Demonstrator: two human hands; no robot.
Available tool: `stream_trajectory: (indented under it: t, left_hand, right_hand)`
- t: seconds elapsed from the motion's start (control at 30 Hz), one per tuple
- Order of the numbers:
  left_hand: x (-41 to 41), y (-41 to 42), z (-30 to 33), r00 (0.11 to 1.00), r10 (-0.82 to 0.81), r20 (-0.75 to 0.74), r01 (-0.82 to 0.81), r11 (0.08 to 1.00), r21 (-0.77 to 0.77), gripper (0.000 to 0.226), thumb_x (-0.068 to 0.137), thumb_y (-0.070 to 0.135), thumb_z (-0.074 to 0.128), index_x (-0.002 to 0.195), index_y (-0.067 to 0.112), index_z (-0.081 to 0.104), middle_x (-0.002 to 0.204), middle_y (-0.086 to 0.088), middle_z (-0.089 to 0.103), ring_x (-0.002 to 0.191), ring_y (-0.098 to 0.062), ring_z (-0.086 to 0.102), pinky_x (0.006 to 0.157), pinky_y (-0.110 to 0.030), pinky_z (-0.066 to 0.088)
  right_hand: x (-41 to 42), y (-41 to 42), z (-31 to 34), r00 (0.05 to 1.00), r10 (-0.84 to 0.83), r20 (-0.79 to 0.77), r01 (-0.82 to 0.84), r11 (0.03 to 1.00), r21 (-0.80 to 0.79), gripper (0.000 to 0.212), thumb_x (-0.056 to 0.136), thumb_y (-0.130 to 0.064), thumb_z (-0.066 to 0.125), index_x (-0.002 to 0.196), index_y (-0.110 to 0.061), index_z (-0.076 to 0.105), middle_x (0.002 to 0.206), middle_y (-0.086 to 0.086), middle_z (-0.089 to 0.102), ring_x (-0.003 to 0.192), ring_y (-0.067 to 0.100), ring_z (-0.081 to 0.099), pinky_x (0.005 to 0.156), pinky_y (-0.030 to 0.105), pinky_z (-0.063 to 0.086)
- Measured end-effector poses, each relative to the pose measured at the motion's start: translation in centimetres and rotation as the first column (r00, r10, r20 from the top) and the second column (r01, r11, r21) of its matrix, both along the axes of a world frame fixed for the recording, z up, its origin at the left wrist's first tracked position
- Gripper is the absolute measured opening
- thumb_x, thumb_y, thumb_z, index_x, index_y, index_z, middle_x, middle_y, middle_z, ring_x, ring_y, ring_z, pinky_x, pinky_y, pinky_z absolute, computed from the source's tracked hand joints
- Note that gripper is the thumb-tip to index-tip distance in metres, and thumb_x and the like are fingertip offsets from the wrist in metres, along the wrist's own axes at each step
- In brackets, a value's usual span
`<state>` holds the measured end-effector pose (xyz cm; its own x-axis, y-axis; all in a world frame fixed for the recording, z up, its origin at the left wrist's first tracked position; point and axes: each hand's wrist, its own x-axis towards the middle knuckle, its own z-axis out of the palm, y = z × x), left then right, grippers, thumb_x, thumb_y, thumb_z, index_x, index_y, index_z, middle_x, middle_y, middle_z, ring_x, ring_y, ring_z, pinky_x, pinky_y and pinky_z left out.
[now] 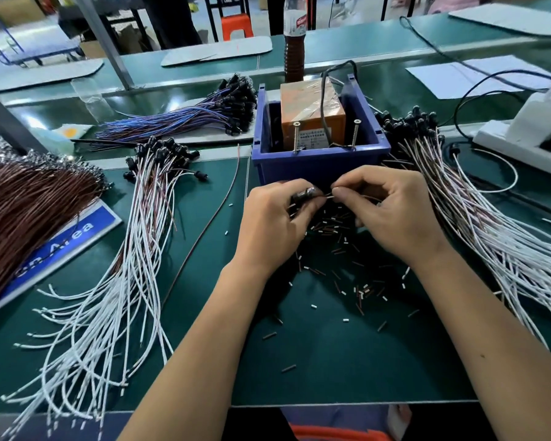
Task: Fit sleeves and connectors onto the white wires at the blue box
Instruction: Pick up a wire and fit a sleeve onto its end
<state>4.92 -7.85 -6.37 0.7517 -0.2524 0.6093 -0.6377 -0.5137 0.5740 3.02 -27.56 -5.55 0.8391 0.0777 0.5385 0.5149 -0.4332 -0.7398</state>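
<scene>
Left hand (274, 218) grips dark connector (306, 195); right hand (392, 214) pinches thin wire (329, 197), probably white.

Bare green mat (315, 361) lay open at 6 o'clock. White wire bundles (109, 297) crowded 8 and 3 o'clock; the blue box (318, 167) blocked 12; loose sleeves (347, 249) littered the centre.

Brown wire bundle (29, 211) cut off at left edge; orange box (312, 113) label too small to read.
</scene>
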Motion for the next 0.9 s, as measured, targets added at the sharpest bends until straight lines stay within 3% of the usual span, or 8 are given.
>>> stream_trajectory:
  t: [0.23,0.4,0.47,0.6,0.7,0.77,0.83,0.9]
  left_hand:
    - [0.1,0.1,0.2,0.999,-0.027,-0.017,0.027,1.000,-0.004,0.005,0.091,0.013,0.076,0.089,0.009,0.074,0.078,0.002,0.070,0.074,-0.018,0.065,0.069,-0.040,0.052]
    - [0.4,0.8,0.0,0.998,0.005,-0.059,-0.009,0.997,-0.080,0.007,0.090,0.014,0.076,0.084,0.012,0.074,0.073,0.006,0.069,0.068,-0.013,0.063,0.065,-0.036,0.053]
    - [0.4,1.1,-0.1,0.995,-0.001,-0.097,-0.014,0.987,-0.161,0.008,0.090,0.014,0.076,0.082,0.015,0.074,0.073,0.006,0.071,0.068,-0.014,0.066,0.065,-0.036,0.054]
    - [0.4,1.1,0.0,0.992,-0.010,-0.125,-0.023,0.966,-0.259,0.008,0.091,0.015,0.075,0.083,0.015,0.075,0.077,0.007,0.074,0.072,-0.009,0.069,0.069,-0.027,0.053]
    - [0.1,1.0,0.4,0.980,-0.049,-0.193,-0.035,0.911,-0.410,0.010,0.094,0.011,0.072,0.085,0.015,0.073,0.085,-0.001,0.077,0.078,-0.014,0.071,0.073,-0.032,0.054]
    - [-0.3,1.1,1.2,0.966,-0.127,-0.223,0.001,0.870,-0.493,0.010,0.096,0.008,0.068,0.087,0.012,0.070,0.097,-0.008,0.079,0.070,-0.008,0.068,0.069,-0.024,0.052]
    - [-0.7,1.2,2.1,0.930,-0.262,-0.258,0.078,0.827,-0.557,0.012,0.097,0.008,0.063,0.086,0.010,0.065,0.108,-0.014,0.077,0.052,0.002,0.050,0.054,-0.013,0.040]
    - [-1.1,1.3,2.8,0.869,-0.402,-0.289,0.182,0.802,-0.569,0.013,0.097,0.007,0.061,0.084,0.009,0.063,0.118,-0.017,0.074,0.047,0.003,0.042,0.049,-0.012,0.033]
  right_hand:
    - [-0.2,0.2,0.2,1.000,-0.011,-0.001,0.011,1.000,0.020,0.007,0.096,-0.012,0.077,0.093,-0.018,0.078,0.075,-0.019,0.072,0.050,0.013,0.062,0.051,0.021,0.050]
    - [-0.4,-0.7,1.0,0.988,-0.142,0.053,0.127,0.966,0.223,0.010,0.100,-0.016,0.072,0.093,-0.009,0.073,0.077,-0.002,0.074,0.048,0.011,0.061,0.048,0.020,0.048]
    - [-0.4,-1.2,1.2,0.986,-0.163,0.045,0.153,0.972,0.179,0.012,0.095,-0.022,0.078,0.091,-0.011,0.075,0.077,0.000,0.075,0.057,0.008,0.068,0.052,0.018,0.050]
    - [-0.3,-2.0,0.9,0.994,0.015,-0.106,-0.012,0.999,0.034,0.012,0.095,-0.023,0.079,0.087,-0.014,0.077,0.065,-0.001,0.071,0.054,0.006,0.063,0.055,0.017,0.047]
    - [0.0,-3.1,1.2,0.921,0.291,-0.259,-0.199,0.923,0.330,0.023,0.100,-0.031,0.067,0.093,-0.013,0.079,0.062,0.007,0.065,0.044,0.009,0.039,0.042,0.015,0.030]
    - [0.1,-3.5,1.4,0.891,0.368,-0.265,-0.213,0.856,0.472,0.029,0.102,-0.032,0.060,0.091,-0.014,0.080,0.058,0.008,0.059,0.046,0.014,0.031,0.041,0.019,0.020]
    - [0.2,-3.8,1.3,0.890,0.366,-0.272,-0.208,0.857,0.472,0.030,0.102,-0.027,0.058,0.084,-0.014,0.078,0.053,0.006,0.052,0.047,0.017,0.030,0.043,0.025,0.016]
    - [0.1,-3.8,1.3,0.891,0.338,-0.304,-0.203,0.895,0.398,0.029,0.100,-0.027,0.060,0.081,-0.013,0.078,0.051,0.003,0.050,0.046,0.013,0.034,0.043,0.021,0.021]
